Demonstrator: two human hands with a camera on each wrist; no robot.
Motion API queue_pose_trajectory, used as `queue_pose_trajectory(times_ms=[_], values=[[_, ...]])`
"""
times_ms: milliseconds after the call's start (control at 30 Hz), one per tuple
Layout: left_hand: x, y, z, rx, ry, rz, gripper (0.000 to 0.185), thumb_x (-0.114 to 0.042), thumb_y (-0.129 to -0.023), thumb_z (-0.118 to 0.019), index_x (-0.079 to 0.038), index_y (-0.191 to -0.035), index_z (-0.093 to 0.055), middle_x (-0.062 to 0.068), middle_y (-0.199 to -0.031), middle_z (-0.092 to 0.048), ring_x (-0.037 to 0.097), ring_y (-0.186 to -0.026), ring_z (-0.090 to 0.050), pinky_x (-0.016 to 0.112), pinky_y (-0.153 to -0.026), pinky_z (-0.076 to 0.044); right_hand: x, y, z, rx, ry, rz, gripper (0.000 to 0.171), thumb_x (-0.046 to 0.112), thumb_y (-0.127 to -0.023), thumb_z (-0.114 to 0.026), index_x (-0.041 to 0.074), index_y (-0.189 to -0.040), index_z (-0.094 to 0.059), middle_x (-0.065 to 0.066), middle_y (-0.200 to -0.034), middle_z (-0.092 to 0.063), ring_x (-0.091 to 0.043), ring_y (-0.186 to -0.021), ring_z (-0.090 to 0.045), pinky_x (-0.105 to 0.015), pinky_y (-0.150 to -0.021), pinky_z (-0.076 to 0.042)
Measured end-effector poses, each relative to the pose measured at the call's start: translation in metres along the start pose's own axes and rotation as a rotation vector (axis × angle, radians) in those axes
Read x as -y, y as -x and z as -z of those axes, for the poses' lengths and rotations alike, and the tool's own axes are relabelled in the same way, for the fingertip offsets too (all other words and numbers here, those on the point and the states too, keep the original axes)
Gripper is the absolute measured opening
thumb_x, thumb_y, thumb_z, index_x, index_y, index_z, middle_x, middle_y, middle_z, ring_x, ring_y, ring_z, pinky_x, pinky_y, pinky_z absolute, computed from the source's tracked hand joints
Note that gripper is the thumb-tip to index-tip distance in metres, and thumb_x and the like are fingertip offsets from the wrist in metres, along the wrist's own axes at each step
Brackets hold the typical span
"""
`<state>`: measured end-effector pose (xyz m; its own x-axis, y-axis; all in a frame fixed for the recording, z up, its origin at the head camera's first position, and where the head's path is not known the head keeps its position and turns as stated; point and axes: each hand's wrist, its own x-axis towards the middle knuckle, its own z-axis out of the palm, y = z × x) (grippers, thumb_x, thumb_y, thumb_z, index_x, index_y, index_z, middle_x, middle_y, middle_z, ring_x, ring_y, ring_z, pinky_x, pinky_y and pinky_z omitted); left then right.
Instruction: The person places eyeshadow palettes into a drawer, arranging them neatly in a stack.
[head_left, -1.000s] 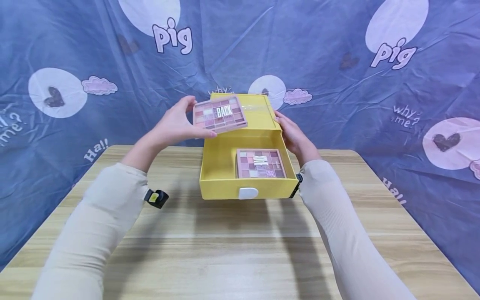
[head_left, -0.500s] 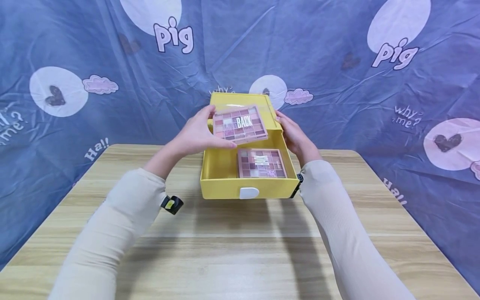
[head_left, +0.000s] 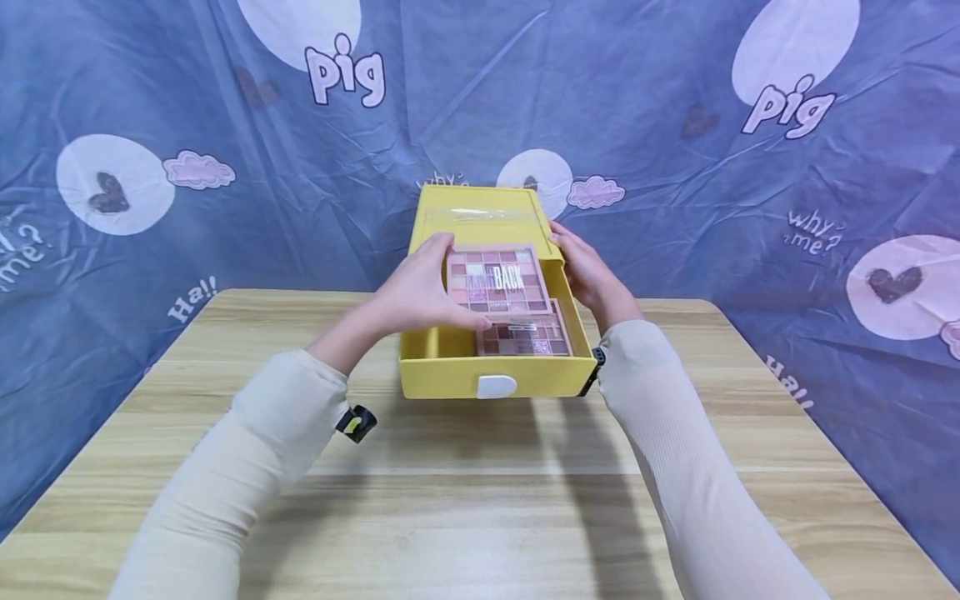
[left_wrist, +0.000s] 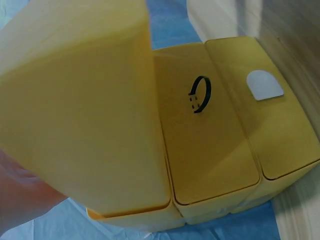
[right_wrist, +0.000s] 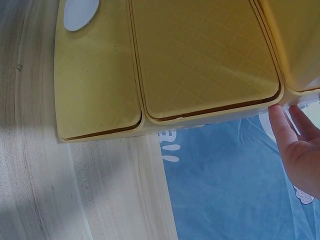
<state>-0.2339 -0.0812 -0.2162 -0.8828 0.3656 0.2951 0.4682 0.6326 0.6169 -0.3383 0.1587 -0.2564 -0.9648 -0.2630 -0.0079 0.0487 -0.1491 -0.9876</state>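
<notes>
My left hand [head_left: 427, 287] grips an eyeshadow palette [head_left: 498, 279] by its left side, thumb along the near edge. The palette has a clear lid with white lettering over pinkish pans. It is tilted above a second eyeshadow palette [head_left: 528, 342], covering part of it, inside the pulled-out top drawer [head_left: 435, 379]. Whether the two palettes touch, I cannot tell. My right hand [head_left: 588, 271] rests against the right side of the yellow drawer cabinet [head_left: 487, 208]; in the right wrist view its fingers [right_wrist: 282, 122] look straight. Only part of my left hand [left_wrist: 25, 195] shows in the left wrist view.
Below the open drawer, a middle drawer [left_wrist: 210, 145] and a bottom drawer [left_wrist: 285, 130] are closed. A black loop [left_wrist: 202, 95] shows before the middle one. The cabinet stands on a wooden table [head_left: 450, 517], with a blue printed cloth [head_left: 637, 83] hanging behind.
My left hand has carried the palette from the upper left, rightward and down, to above the palette in the drawer. My right hand and the cabinet have stayed in place.
</notes>
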Motion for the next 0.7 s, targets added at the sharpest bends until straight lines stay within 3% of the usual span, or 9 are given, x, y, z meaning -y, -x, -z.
queue_pose_trajectory(times_ms=[233, 700], values=[[-0.004, 0.001, -0.007, 0.001, -0.088, -0.031, 0.107, -0.050, -0.043, -0.079, -0.001, -0.124, -0.031, 0.004, -0.109, -0.040, 0.016, -0.092, -0.041, 0.029, -0.087, -0.035, -0.001, 0.000, 0.001, 0.003, 0.010, 0.002, 0.045, 0.022, -0.094, -0.033, 0.022, -0.138, -0.023, -0.012, -0.125, -0.040, -0.014, -0.091, -0.049, -0.024, -0.074, -0.044], [-0.006, 0.001, -0.018, 0.089, -0.129, -0.048, 0.103, -0.048, -0.046, -0.079, -0.002, -0.124, -0.030, 0.004, -0.107, -0.040, 0.015, -0.092, -0.041, 0.029, -0.086, -0.036, -0.002, -0.001, 0.001, -0.018, 0.003, 0.007, 0.046, 0.021, -0.093, -0.035, 0.021, -0.137, -0.024, -0.013, -0.129, -0.037, -0.015, -0.093, -0.049, -0.024, -0.075, -0.044]])
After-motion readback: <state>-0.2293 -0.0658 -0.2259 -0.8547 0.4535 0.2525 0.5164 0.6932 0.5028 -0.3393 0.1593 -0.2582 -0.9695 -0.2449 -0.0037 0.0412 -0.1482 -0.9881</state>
